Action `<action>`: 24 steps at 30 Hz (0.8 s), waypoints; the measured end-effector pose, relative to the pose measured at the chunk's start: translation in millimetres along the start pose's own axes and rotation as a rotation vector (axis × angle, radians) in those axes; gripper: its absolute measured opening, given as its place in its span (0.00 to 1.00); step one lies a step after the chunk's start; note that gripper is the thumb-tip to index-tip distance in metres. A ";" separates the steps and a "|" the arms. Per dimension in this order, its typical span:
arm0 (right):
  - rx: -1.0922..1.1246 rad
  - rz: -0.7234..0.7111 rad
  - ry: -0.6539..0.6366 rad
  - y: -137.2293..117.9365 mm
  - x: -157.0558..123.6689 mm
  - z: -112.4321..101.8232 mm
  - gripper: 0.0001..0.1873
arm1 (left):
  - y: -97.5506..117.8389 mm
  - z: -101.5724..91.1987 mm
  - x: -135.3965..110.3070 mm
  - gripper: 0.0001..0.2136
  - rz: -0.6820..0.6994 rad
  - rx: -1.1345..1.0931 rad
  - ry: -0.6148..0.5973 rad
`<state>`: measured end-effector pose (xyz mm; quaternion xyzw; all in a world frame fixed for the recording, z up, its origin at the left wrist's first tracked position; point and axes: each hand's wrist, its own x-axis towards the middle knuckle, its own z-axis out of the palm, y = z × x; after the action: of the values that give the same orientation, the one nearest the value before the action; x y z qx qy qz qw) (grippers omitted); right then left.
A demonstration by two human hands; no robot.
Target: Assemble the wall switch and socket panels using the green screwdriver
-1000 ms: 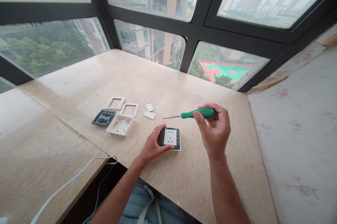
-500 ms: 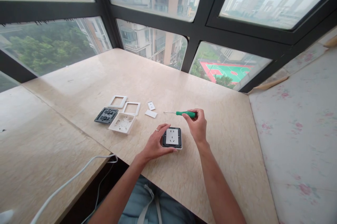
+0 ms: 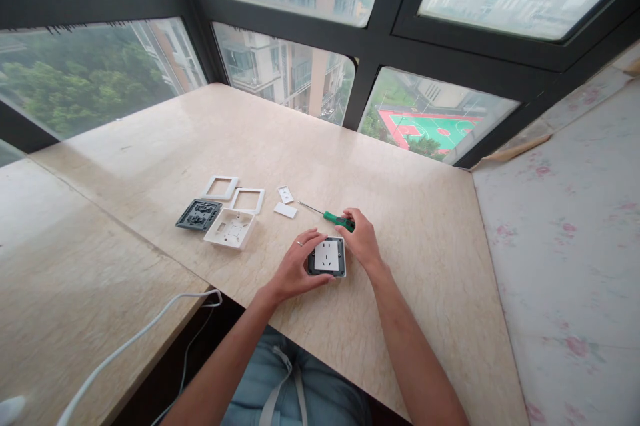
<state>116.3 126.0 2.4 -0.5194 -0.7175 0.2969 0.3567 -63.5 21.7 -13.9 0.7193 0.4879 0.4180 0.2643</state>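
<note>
A wall socket (image 3: 327,257) with a white face and dark surround sits in its white box on the counter, close to the front edge. My left hand (image 3: 299,259) grips it from the left, thumb along the near side and fingers at the far left corner. Just beyond its far right corner, my right hand (image 3: 361,238) has its fingers on the green handle of a screwdriver (image 3: 339,220). The screwdriver's thin metal shaft points left and away, low over the counter; whether it touches the surface I cannot tell.
To the left lie a white back box (image 3: 231,229), a dark socket plate (image 3: 199,214), and two white frames (image 3: 220,187). Two small white covers (image 3: 285,210) are near the screwdriver tip. A white cable (image 3: 145,333) crosses the left front edge. Windows and a papered wall (image 3: 560,266) border the counter.
My right hand has come down and left toward the socket, and the screwdriver with it, its shaft now slanting away to the left. My left hand keeps its grip on the socket.
</note>
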 end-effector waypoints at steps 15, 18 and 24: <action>-0.065 -0.226 0.064 -34.9 -1.3 -25.0 0.11 | -0.1 -1.7 0.5 0.41 -0.103 -0.258 -0.019; -0.087 -0.249 0.035 -46.4 -3.0 -33.5 0.10 | -0.2 -1.5 0.2 0.40 -0.113 -0.277 -0.003; -0.212 -0.137 -0.406 -63.2 -11.4 -52.1 0.07 | 0.1 -0.1 0.1 0.40 -0.133 -0.216 0.048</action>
<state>127.7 100.0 80.0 -0.4339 -0.8352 0.2934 0.1676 -63.5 21.7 -13.7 0.6423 0.4930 0.4669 0.3555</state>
